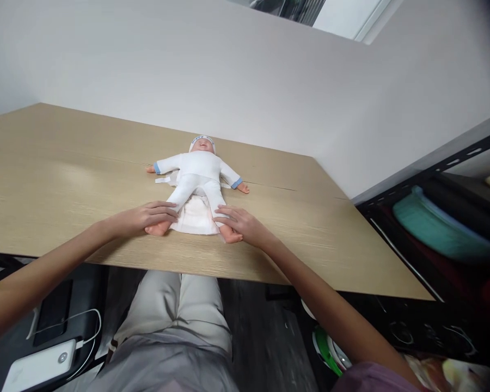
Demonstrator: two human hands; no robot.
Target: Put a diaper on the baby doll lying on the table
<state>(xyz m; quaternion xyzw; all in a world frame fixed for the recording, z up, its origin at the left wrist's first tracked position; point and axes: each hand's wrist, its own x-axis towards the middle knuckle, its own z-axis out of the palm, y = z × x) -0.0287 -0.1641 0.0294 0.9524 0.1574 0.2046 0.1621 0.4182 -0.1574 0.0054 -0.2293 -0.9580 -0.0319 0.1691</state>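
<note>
- Centrally, a plastic baby doll in a soft white knitted suit with blue cuffs [198, 177] is laid on its back on a pale wood-grain laminate table [65, 179], head towards the plain white wall [188, 65], arms spread sideways.
- A flat white padded diaper [194, 218] is spread under the doll's hips and between its 2 legs; thin white tabs are seen beside the torso.
- The left hand [149, 218] is extended palm down, fingers straight and held together, laid over the doll's lower leg just above a bare pink foot; nothing is pinched.
- The right hand [239, 220] is likewise flattened, fingers slightly spread, resting on the other lower leg and touching the diaper's edge.
- Both forearms are stretched forward from the table's near edge, over light trousers [175, 316].
- At the right, a dark metal shelf [433, 174] is seen holding a rounded teal bundle [436, 226]; its material cannot be told.
- Low at the left, a white rectangular power bank [41, 365] with a white cable is seen beside a black slab.
</note>
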